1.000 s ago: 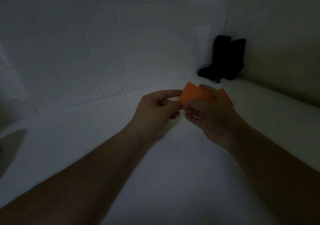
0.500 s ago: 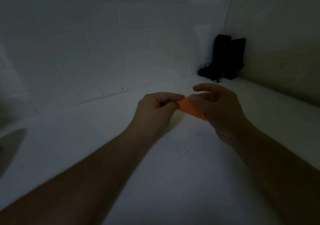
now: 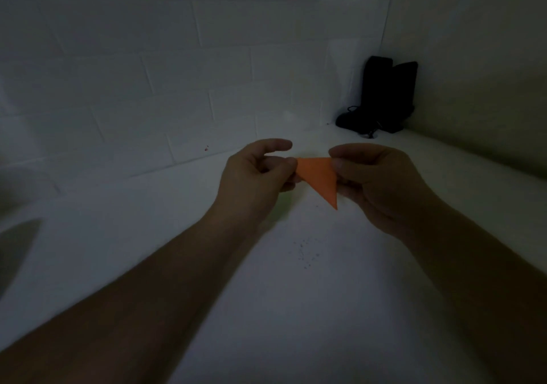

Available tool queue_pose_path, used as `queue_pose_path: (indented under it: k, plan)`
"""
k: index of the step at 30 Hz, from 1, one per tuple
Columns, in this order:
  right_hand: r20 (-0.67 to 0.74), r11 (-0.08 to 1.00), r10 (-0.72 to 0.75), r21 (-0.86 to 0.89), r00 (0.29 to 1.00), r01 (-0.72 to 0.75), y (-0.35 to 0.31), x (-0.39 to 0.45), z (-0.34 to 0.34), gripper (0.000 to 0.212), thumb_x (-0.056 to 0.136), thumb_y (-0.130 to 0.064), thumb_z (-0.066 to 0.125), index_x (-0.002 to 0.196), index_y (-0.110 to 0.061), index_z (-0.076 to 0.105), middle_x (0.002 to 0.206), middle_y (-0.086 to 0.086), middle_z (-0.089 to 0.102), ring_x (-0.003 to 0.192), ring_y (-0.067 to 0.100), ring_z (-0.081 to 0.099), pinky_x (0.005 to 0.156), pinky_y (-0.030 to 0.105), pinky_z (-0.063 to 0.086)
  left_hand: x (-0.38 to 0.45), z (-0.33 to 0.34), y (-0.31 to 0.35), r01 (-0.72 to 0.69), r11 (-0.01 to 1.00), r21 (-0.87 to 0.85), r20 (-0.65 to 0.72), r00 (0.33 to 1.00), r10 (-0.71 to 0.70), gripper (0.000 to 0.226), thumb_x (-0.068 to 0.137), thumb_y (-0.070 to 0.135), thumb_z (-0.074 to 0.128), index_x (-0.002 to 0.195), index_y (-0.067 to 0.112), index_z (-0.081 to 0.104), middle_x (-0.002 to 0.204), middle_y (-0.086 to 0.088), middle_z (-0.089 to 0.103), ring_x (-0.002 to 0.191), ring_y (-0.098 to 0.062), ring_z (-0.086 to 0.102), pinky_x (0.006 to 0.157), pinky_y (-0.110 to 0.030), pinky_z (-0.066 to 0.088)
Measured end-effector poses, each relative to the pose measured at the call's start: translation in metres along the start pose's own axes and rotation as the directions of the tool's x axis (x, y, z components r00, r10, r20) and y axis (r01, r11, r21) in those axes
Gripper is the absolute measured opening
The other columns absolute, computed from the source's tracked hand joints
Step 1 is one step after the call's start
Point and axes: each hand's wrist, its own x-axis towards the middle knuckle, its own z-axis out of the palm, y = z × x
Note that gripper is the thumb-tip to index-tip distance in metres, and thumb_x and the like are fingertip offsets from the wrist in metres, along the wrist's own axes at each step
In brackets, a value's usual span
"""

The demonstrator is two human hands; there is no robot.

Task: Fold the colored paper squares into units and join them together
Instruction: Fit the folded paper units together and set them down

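A folded orange paper piece [image 3: 320, 177] hangs in the air between my two hands, above the white counter. What shows of it is a triangle, flat edge up and tip pointing down. My left hand [image 3: 256, 173] pinches its left corner between thumb and curled fingers, index finger raised above. My right hand [image 3: 376, 179] pinches the right corner with thumb and fingers curled round it. Part of the paper is hidden behind my right fingers. The scene is dim.
The white counter [image 3: 281, 280] runs under my arms, with a patch of small dark specks [image 3: 306, 255]. A white tiled wall [image 3: 148, 88] stands behind. Black objects with a cord [image 3: 384, 96] sit in the far right corner. A dark curved edge [image 3: 16, 244] shows at left.
The paper has turned in my hands: a wide orange shape a second ago, now a narrow triangle with its tip down. My hands have drawn slightly apart.
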Motion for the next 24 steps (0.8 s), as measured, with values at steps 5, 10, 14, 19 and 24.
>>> queue_pose_path:
  k: [5, 10, 14, 19, 24]
  plan:
    - [0.028, 0.997, -0.035, -0.067, 0.999, 0.037, 0.0006, -0.0012, 0.0014, 0.014, 0.09, 0.002, 0.067, 0.092, -0.011, 0.073, 0.082, 0.002, 0.076, 0.081, 0.017, 0.075, 0.071, 0.027, 0.061, 0.0022, -0.0016, 0.0013, 0.07, 0.99, -0.12, 0.0, 0.997, -0.071, 0.028, 0.096, 0.002, 0.067, 0.121, 0.013, 0.066, 0.088, -0.013, 0.077, 0.082, -0.025, 0.077, 0.076, -0.034, 0.063]
    - [0.04, 0.994, -0.065, -0.087, 0.997, 0.068, 0.0021, -0.0029, 0.0018, 0.015, 0.091, 0.004, 0.065, 0.093, -0.009, 0.071, 0.088, 0.01, 0.074, 0.082, 0.018, 0.075, 0.072, 0.029, 0.062, 0.0016, -0.0013, 0.0029, 0.108, 0.977, -0.183, 0.052, 0.994, -0.1, 0.035, 0.096, 0.002, 0.068, 0.126, 0.018, 0.063, 0.086, -0.015, 0.075, 0.083, -0.025, 0.075, 0.079, -0.038, 0.063]
    - [0.088, 0.987, -0.082, -0.129, 0.993, 0.093, 0.0015, -0.0033, -0.0003, 0.015, 0.091, 0.004, 0.064, 0.092, -0.009, 0.071, 0.081, 0.006, 0.076, 0.079, 0.019, 0.075, 0.071, 0.029, 0.061, 0.0017, -0.0024, 0.0047, 0.105, 0.98, -0.17, 0.052, 0.994, -0.098, 0.035, 0.094, 0.001, 0.07, 0.123, 0.02, 0.065, 0.094, -0.022, 0.075, 0.087, -0.027, 0.076, 0.079, -0.035, 0.063]
    - [0.096, 0.976, -0.106, -0.181, 0.99, 0.123, 0.001, -0.0035, -0.0019, 0.016, 0.09, 0.006, 0.065, 0.089, -0.009, 0.071, 0.078, 0.006, 0.076, 0.077, 0.021, 0.075, 0.071, 0.03, 0.062, 0.0031, -0.0051, 0.0042, 0.12, 0.98, -0.161, 0.056, 0.992, -0.112, 0.032, 0.091, -0.001, 0.073, 0.117, 0.017, 0.068, 0.091, -0.018, 0.075, 0.09, -0.03, 0.077, 0.08, -0.035, 0.062]
    - [0.112, 0.963, -0.12, -0.229, 0.986, 0.143, 0.0015, -0.003, -0.004, 0.016, 0.088, 0.008, 0.067, 0.087, -0.007, 0.071, 0.083, 0.012, 0.076, 0.085, 0.031, 0.075, 0.074, 0.031, 0.062, 0.0033, -0.0061, 0.0051, 0.098, 0.988, -0.123, 0.068, 0.994, -0.09, 0.022, 0.089, -0.002, 0.074, 0.106, 0.012, 0.072, 0.077, -0.01, 0.073, 0.082, -0.025, 0.076, 0.081, -0.035, 0.063]
